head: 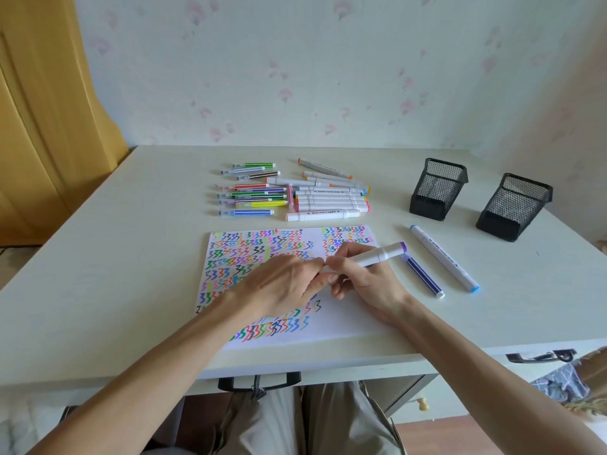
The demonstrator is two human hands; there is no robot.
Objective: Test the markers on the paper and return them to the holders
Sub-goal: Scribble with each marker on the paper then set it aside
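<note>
Head camera view: beyond the white paper sheet (345,320) crowded with coloured zigzag test strokes lie slim coloured pens (249,188), then a heap of white twin-tip markers (328,200). Over the sheet, the left hand (279,287) pinches at the near end of a white purple-capped marker (377,256), whose barrel the right hand (364,277) grips, hands touching. The marker's long axis runs up and right toward two black mesh holders (438,188), right of the sheet and well apart from it; the right hand is nearer them.
</note>
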